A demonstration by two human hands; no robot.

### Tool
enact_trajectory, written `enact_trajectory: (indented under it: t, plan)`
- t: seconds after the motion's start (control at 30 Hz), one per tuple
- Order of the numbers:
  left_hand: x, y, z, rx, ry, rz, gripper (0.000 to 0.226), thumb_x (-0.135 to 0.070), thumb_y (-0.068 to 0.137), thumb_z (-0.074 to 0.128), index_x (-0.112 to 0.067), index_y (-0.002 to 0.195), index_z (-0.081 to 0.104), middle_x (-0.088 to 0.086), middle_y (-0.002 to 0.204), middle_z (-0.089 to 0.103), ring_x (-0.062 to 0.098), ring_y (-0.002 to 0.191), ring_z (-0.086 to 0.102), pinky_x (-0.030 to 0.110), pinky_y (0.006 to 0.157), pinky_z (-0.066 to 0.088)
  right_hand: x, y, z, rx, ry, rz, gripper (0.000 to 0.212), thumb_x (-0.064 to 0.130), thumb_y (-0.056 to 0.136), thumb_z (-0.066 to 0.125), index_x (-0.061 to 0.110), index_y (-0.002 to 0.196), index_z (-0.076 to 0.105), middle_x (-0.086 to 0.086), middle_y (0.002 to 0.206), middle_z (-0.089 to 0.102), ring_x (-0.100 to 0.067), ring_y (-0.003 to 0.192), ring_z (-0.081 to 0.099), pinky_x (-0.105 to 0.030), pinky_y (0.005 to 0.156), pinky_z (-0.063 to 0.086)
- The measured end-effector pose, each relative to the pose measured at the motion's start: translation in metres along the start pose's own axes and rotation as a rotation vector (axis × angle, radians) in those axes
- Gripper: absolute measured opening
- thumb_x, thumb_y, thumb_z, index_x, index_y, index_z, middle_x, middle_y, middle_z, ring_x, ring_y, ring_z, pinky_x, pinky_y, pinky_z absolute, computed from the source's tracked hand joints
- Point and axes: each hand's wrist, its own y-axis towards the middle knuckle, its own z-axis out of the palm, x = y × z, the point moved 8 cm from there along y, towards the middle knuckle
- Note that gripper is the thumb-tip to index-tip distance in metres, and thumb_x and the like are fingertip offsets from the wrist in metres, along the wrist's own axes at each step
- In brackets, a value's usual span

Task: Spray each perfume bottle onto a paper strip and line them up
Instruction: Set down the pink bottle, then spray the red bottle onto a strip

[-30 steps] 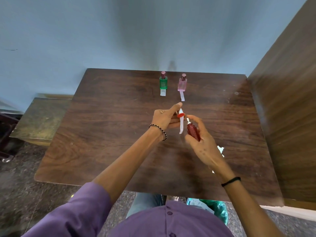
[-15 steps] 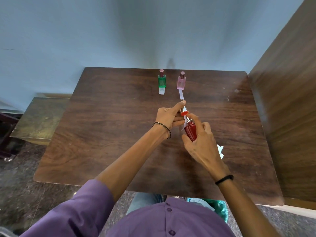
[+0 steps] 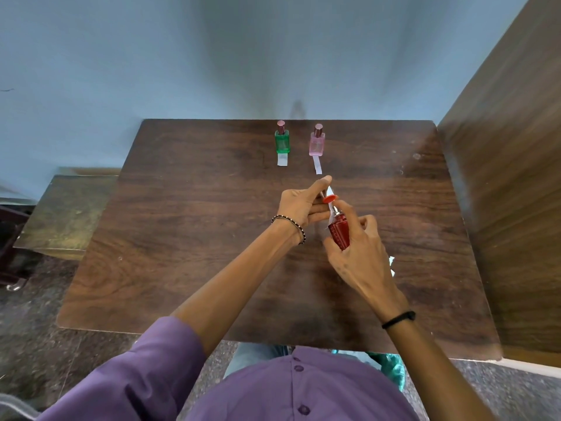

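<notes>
My right hand (image 3: 356,256) grips a red perfume bottle (image 3: 338,230) with its bare silver nozzle pointing up and away. My left hand (image 3: 300,205) pinches a white paper strip (image 3: 328,216) together with the bottle's red cap (image 3: 330,198), right beside the nozzle. At the far side of the table a green bottle (image 3: 282,140) stands on one paper strip (image 3: 282,160) and a pink bottle (image 3: 317,142) stands on another strip (image 3: 317,165). Both carry dark caps.
The dark wooden table (image 3: 188,238) fills the middle of the view. A wooden panel (image 3: 510,177) rises along its right edge and a blue wall stands behind it. More white paper (image 3: 392,264) peeks out behind my right hand. A low bench (image 3: 66,214) sits at the left.
My right hand has swung the red bottle more upright and brought it closer to the strip and cap in my left hand. Both hands shifted slightly away from me.
</notes>
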Motion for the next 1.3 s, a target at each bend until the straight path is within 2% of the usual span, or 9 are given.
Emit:
enact_trajectory:
  t: [0.17, 0.3, 0.4, 0.53, 0.67, 0.77, 0.97, 1.17, 1.3]
  plan:
    - [0.002, -0.004, 0.007, 0.03, -0.022, -0.005, 0.035, -0.03, 0.083, 0.076, 0.004, 0.091, 0.069, 0.02, 0.092, 0.073, 0.017, 0.069, 0.073, 0.027, 0.061, 0.061, 0.0, 0.001, -0.002, -0.02, -0.016, 0.016, 0.063, 0.046, 0.092, 0.064, 0.046, 0.145, 0.03, -0.002, 0.108, 0.041, -0.02, 0.087, 0.058, -0.033, 0.069, 0.058]
    - [0.004, -0.005, 0.007, 0.032, -0.048, -0.014, 0.05, -0.03, 0.083, 0.076, 0.013, 0.108, 0.066, 0.021, 0.096, 0.075, 0.022, 0.078, 0.075, 0.031, 0.066, 0.062, -0.003, -0.004, -0.008, -0.019, 0.055, 0.049, 0.064, 0.038, 0.091, 0.065, 0.046, 0.145, 0.032, -0.002, 0.109, 0.04, -0.016, 0.084, 0.057, -0.025, 0.067, 0.052]
    - [0.005, -0.006, 0.009, 0.069, -0.071, -0.02, 0.048, -0.03, 0.084, 0.075, 0.011, 0.108, 0.068, 0.022, 0.096, 0.075, 0.026, 0.086, 0.075, 0.034, 0.074, 0.062, -0.003, -0.009, -0.018, -0.025, 0.087, 0.065, 0.064, 0.037, 0.092, 0.064, 0.048, 0.146, 0.031, -0.003, 0.109, 0.042, -0.005, 0.079, 0.051, -0.012, 0.059, 0.036]
    - [0.005, -0.007, 0.012, 0.118, -0.068, -0.018, 0.045, -0.031, 0.085, 0.073, 0.009, 0.107, 0.069, 0.021, 0.098, 0.075, 0.028, 0.09, 0.075, 0.033, 0.074, 0.062, -0.008, -0.014, -0.029, -0.008, 0.142, 0.132, 0.065, 0.035, 0.093, 0.062, 0.047, 0.148, 0.03, -0.002, 0.113, 0.043, 0.001, 0.083, 0.045, -0.012, 0.063, 0.03]
    - [0.004, -0.007, 0.016, 0.161, -0.053, -0.017, 0.046, -0.032, 0.087, 0.071, 0.008, 0.108, 0.069, 0.021, 0.1, 0.074, 0.028, 0.093, 0.074, 0.034, 0.078, 0.061, -0.015, -0.016, -0.031, 0.0, 0.244, 0.209, 0.07, 0.031, 0.089, 0.068, 0.037, 0.146, 0.028, 0.001, 0.121, 0.047, -0.012, 0.096, 0.053, -0.025, 0.075, 0.044]
    - [0.005, -0.008, 0.02, 0.18, -0.043, -0.02, 0.047, -0.033, 0.088, 0.07, 0.008, 0.111, 0.068, 0.021, 0.102, 0.074, 0.028, 0.095, 0.073, 0.034, 0.079, 0.061, -0.034, -0.017, -0.024, 0.053, 0.472, 0.411, 0.057, 0.043, 0.077, 0.07, 0.028, 0.123, 0.039, -0.004, 0.113, 0.066, -0.022, 0.09, 0.066, -0.042, 0.073, 0.055]
    - [0.006, -0.004, 0.018, 0.132, 0.064, 0.041, 0.044, -0.036, 0.087, 0.07, 0.003, 0.106, 0.072, 0.014, 0.098, 0.076, 0.021, 0.089, 0.075, 0.025, 0.071, 0.06, -0.027, -0.017, -0.022, 0.243, 1.006, 0.51, 0.021, 0.008, 0.095, 0.062, 0.005, 0.115, 0.065, -0.018, 0.107, 0.077, -0.028, 0.103, 0.075, -0.051, 0.086, 0.06]
    - [0.006, 0.001, 0.019, 0.111, 0.095, 0.064, 0.047, -0.041, 0.085, 0.07, 0.002, 0.104, 0.074, 0.014, 0.099, 0.076, 0.023, 0.091, 0.074, 0.033, 0.082, 0.059, -0.016, -0.014, -0.032, 0.325, 0.829, 0.369, 0.03, 0.04, 0.096, 0.061, 0.014, 0.108, 0.071, -0.013, 0.093, 0.079, -0.029, 0.085, 0.078, -0.035, 0.075, 0.064]
    - [0.008, 0.001, 0.026, 0.174, 0.126, 0.074, 0.051, -0.043, 0.084, 0.071, 0.004, 0.104, 0.073, 0.016, 0.098, 0.076, 0.023, 0.096, 0.073, 0.036, 0.092, 0.056, -0.02, -0.005, -0.03, 0.28, 0.665, 0.352, 0.037, 0.053, 0.089, 0.065, 0.019, 0.097, 0.075, -0.006, 0.088, 0.08, -0.023, 0.083, 0.078, -0.041, 0.084, 0.061]
